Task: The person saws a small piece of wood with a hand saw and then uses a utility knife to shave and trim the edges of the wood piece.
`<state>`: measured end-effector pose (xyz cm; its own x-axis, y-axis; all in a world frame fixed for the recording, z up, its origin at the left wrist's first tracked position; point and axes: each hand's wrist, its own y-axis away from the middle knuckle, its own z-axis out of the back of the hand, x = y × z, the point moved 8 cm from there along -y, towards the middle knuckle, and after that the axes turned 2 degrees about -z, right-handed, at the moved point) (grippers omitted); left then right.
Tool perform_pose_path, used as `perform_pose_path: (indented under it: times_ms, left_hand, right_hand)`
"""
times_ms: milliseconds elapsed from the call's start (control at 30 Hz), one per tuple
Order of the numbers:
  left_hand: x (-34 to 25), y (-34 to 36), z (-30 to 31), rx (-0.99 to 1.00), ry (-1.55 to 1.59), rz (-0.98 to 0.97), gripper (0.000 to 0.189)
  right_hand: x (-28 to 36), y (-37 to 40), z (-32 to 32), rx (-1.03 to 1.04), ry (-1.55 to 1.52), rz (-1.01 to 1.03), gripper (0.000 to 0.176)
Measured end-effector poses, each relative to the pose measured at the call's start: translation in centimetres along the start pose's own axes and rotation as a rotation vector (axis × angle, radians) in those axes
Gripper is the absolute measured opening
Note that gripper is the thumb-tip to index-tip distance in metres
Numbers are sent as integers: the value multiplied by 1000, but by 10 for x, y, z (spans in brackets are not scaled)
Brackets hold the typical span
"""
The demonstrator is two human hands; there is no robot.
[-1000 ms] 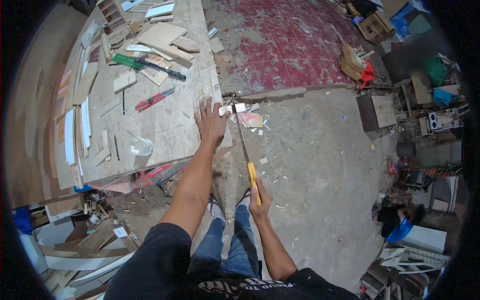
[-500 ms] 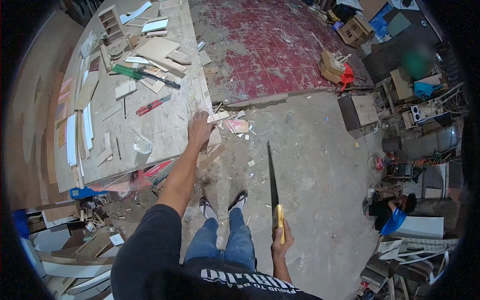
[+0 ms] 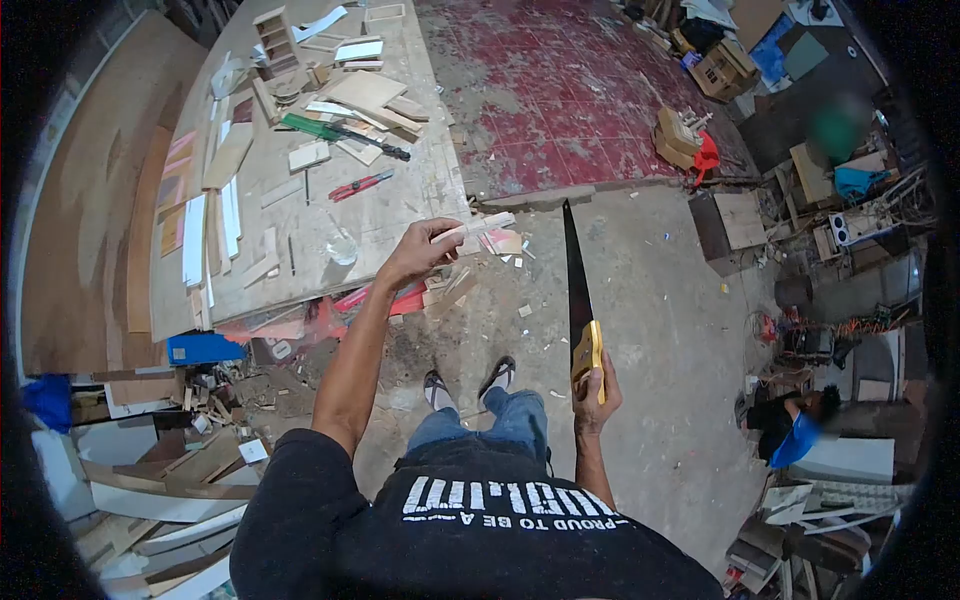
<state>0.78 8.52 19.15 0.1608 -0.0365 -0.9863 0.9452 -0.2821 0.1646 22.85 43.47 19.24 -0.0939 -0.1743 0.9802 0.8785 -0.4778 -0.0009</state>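
Saw (image 3: 580,312) hangs right of the bench (image 3: 400,205), over the floor (image 3: 640,300), its blade pointing away from the body and touching no wood. The right hand (image 3: 597,392) is wrapped round its yellow handle; the left hand (image 3: 425,250), at the bench's near right corner, pinches a pale strip (image 3: 482,227) between thumb and fingers, one end jutting past the bench's edge. Whether the strip touches the bench, I cannot tell. The step looks like handling the strip between cuts, with the blade held aside; any further cut would call for the strip pressed flat at the bench's edge and the blade brought to it. Counted from the biggest down: one bench; one person in blue (image 3: 795,440), well right of the bench; one saw; two hands, both full; one green tool (image 3: 320,127) on the bench, by scraps (image 3: 370,92) that overlap too much to count; one strip, though it may be several pieces; one red cutter (image 3: 360,186) on the bench; one clear cup (image 3: 341,250) near the bench's front; two thin dark sticks (image 3: 292,255) on the bench.
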Motion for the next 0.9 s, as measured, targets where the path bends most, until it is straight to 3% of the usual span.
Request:
perform_pose_path:
  times_ms: [67,167,400,500,567,667,767,867,900]
  left_hand:
    - [-15,16,7,-5,-30,-28,39]
    - [-41,34,12,-7,-89,-72,36]
    - [-59,56,18,-15,-236,-126,32]
    - [-54,57,21,2,-238,-100,32]
    - [-49,58,17,23,-235,-69,32]
    - [-48,54,6,53,-199,-63,33]
    - [-48,50,-1,51,-167,-90,36]
    - [-39,43,-6,71,-166,-61,34]
    - [-44,40,-10,76,-132,-174,34]
  right_hand:
    - [27,4,-13,0,-103,26,43]
    - [-3,-4,-11,3,16,175,42]
    - [29,8,-33,64,-143,129,41]
    - [33,15,-30,63,-93,217,41]
    - [54,26,-34,86,-161,131,41]
    - [67,35,-27,40,-129,181,41]
    - [31,36,-14,25,-160,122,41]
    - [58,44,-10,-3,-180,157,42]
    - [48,43,-5,-16,-177,154,42]
